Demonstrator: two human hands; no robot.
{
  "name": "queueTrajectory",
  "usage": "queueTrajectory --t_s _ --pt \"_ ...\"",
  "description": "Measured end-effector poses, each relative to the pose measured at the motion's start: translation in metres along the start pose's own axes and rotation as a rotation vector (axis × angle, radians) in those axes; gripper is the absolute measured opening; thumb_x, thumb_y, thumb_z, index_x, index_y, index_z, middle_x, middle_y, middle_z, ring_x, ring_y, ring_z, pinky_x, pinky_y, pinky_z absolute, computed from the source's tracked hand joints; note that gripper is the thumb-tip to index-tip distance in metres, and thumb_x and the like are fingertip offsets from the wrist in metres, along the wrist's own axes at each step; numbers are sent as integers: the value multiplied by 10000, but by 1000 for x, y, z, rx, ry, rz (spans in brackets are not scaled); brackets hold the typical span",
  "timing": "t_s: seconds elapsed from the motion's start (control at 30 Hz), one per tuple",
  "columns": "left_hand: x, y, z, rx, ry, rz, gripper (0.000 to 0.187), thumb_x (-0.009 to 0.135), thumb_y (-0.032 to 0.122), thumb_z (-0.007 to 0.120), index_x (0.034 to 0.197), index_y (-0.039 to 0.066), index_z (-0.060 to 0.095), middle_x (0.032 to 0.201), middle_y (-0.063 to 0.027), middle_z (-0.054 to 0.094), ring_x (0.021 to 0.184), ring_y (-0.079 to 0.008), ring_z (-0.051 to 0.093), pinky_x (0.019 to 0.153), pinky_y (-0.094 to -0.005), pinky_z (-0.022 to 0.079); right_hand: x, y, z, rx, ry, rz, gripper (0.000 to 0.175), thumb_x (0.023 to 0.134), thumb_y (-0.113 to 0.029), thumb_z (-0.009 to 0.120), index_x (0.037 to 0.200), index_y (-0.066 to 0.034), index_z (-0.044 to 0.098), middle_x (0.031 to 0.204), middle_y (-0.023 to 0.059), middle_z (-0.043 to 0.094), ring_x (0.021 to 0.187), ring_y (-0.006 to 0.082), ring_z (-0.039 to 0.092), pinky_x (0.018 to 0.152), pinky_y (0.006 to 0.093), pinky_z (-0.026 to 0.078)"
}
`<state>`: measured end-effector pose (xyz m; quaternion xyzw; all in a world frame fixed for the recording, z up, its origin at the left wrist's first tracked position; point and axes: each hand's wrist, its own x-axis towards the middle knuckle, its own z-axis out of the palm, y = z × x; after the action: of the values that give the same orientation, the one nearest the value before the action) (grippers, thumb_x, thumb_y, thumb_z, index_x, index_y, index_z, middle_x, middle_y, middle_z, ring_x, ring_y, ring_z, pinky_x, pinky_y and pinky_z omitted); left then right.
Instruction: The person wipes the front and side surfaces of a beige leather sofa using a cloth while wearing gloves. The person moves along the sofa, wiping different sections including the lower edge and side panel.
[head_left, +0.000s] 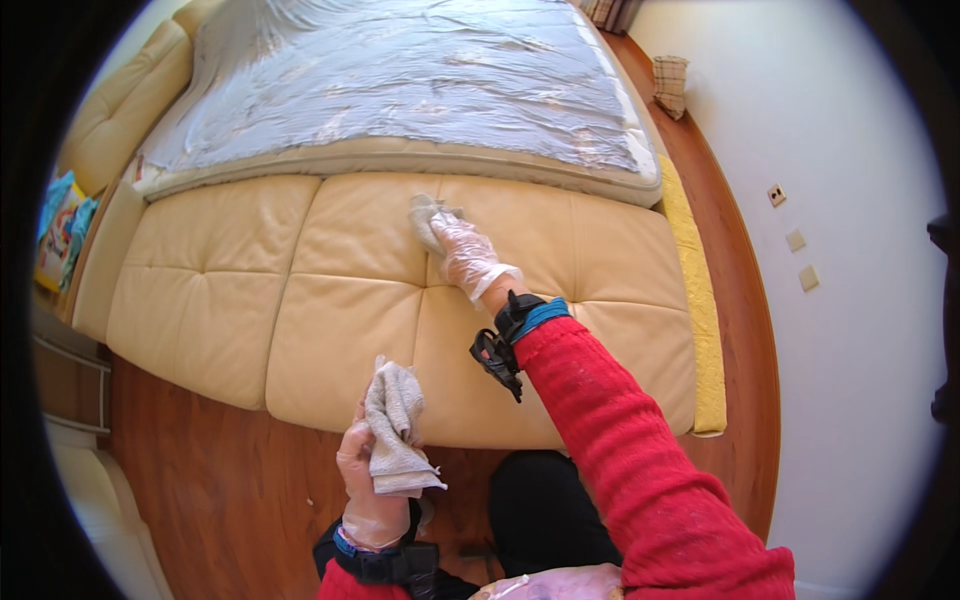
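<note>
My right hand (466, 251), in a clear plastic glove, reaches forward and presses a light grey cloth (426, 217) onto the tufted tan leather cushion (360, 232). The spot lies near the cushion's far seam, a short way from the mattress. Closer to me, my left hand (367, 465), gloved as well, holds a folded light grey towelling cloth (395, 427) up in front of the cushion's near edge. Its fingers are partly hidden behind that cloth. Black straps circle both wrists.
Behind the cushion lies a mattress (450, 161) with a rumpled grey-blue sheet (420, 82). A yellow cover (697, 322) hangs along the right side. Wooden floor (202, 465), a white wall (847, 360), a checked pillow (670, 86) and a left-hand shelf with colourful items (64, 236) surround it.
</note>
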<state>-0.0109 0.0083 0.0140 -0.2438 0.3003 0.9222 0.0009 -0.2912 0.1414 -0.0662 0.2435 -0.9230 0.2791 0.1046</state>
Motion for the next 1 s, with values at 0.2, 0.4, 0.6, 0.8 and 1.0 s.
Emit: queueTrajectory --t_s 0.2,0.4,0.6,0.8,1.0 --pt "3 1 -5 0 51 -39 373 808 299 495 1056 35 585 869 -91 642 647 -206 571 566 -297 468 -8 47 -39 415 246 117 432 841 24 415 1253 -33 532 1176 187 597 1117 285 563 931 326 444" --pt "6 -2 -5 -20 38 -4 455 797 291 494 1163 26 550 902 -99 640 646 -208 560 563 -300 441 -83 203 -154 380 564 431 400 775 -8 481 1168 -44 542 778 63 589 604 188 554 537 315 473" --pt "11 -7 5 -21 1 32 503 790 251 488 1237 23 513 920 -85 631 659 -198 565 563 -298 437 -160 284 -213 263 666 909 601 781 -30 508 1363 -107 380 694 85 556 463 187 549 381 338 433" --pt "9 3 2 5 -40 -57 590 770 231 480 1329 47 433 1091 -92 586 763 -180 573 602 -281 473 -130 305 -210 181 288 1148 421 879 -215 518 1295 -223 455 624 77 532 431 202 525 358 351 385" --pt "9 6 3 31 -58 -75 618 765 242 479 1351 58 411 1191 -95 559 826 -173 575 620 -277 474 -83 280 -191 364 289 905 386 904 -455 511 1056 -114 608 619 66 528 487 222 540 449 368 403"
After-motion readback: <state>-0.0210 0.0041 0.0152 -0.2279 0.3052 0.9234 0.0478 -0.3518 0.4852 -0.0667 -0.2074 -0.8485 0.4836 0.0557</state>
